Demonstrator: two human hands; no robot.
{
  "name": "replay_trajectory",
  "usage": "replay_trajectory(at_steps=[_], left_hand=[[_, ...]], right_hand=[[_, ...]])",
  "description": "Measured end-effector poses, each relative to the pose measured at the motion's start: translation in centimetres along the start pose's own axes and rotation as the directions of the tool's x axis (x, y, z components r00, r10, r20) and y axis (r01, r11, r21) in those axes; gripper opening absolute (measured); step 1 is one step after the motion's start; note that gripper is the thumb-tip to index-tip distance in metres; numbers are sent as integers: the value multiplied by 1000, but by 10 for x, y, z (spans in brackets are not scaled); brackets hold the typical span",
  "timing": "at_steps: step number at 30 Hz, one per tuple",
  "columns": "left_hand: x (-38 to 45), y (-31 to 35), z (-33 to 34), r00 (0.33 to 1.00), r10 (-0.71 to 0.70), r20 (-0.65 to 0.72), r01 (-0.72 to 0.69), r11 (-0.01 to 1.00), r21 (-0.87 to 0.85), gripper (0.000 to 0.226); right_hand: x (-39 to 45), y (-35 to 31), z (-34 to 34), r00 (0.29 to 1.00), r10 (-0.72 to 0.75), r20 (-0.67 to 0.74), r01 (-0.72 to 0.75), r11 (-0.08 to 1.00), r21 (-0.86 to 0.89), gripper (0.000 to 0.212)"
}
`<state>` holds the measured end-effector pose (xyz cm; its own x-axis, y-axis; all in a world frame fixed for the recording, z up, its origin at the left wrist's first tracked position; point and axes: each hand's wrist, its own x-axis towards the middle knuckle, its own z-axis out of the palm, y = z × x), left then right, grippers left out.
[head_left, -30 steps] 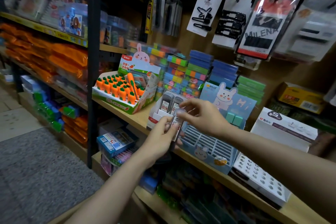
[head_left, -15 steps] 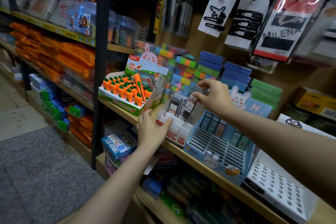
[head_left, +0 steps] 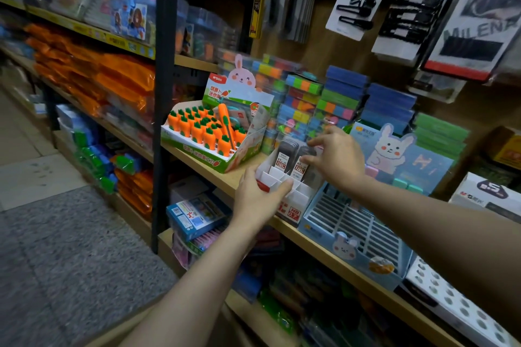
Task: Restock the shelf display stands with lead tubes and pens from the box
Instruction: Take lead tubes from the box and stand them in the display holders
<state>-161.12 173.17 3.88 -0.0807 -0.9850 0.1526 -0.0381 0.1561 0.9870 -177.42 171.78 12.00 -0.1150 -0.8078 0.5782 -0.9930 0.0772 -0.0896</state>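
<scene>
A white and red lead tube stand (head_left: 296, 200) with paper dividers sits on the wooden shelf (head_left: 214, 169). Dark lead tubes (head_left: 284, 155) stand in its back slots. My left hand (head_left: 258, 196) grips the stand's front left corner, thumb over its front wall. My right hand (head_left: 338, 159) reaches in from the right and pinches the top of one lead tube (head_left: 301, 167), which stands in the back row. To the right of the stand is a blue bunny display stand (head_left: 352, 229) with slotted rows.
An orange carrot-shaped item display (head_left: 208, 134) stands left of the lead stand. Stacked colourful boxes (head_left: 338, 98) fill the back. A white stand with round holes (head_left: 456, 303) lies at the far right. Hair clip cards (head_left: 358, 0) hang above. A black shelf post (head_left: 163, 93) rises at the left.
My right hand carried a lead tube from in front of the stand to its back row and lowered it in. My left hand moved onto the stand's front corner and took hold.
</scene>
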Motion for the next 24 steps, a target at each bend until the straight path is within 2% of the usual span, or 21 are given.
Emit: replay_trajectory(at_steps=[4, 7, 10, 12, 14, 16, 18, 21, 23, 24], left_hand=[[-1, 4, -6, 998, 48, 40, -49, 998, 47, 64], [-6, 10, -19, 990, 131, 44, -134, 987, 88, 54], [-22, 8, -35, 978, 209, 3, -205, 958, 198, 32], [-39, -1, -46, 967, 254, 7, -245, 925, 291, 23], [-60, -14, -59, 973, 229, 22, -222, 911, 349, 18], [-88, -34, -69, 997, 79, 15, -80, 939, 335, 12], [-121, -65, -80, 995, -95, 12, 85, 937, 338, 7], [-177, -128, -96, 920, -391, -33, 368, 832, 415, 9], [-209, -169, -103, 830, -541, -132, 547, 749, 373, 12], [-224, -189, -104, 779, -605, -163, 622, 714, 323, 14]], right_hand=[[-5, -3, -5, 1000, -2, 2, 2, 999, 46, 43], [-15, -9, -24, 993, 4, -121, 27, 967, 253, 28], [-61, -27, -39, 979, 22, -205, 96, 831, 548, 11], [-108, -38, -39, 980, -21, -198, 147, 748, 647, 14], [-156, -46, -29, 984, -71, -165, 167, 700, 695, 14], [-204, -55, -8, 994, -102, -40, 98, 666, 740, 12], [-255, -66, 22, 972, -151, 179, -34, 665, 746, 12], [-324, -80, 74, 853, -162, 497, -240, 722, 648, 13], [-354, -82, 105, 744, -69, 664, -412, 736, 538, 13], [-366, -81, 118, 669, -12, 743, -502, 730, 464, 17]])
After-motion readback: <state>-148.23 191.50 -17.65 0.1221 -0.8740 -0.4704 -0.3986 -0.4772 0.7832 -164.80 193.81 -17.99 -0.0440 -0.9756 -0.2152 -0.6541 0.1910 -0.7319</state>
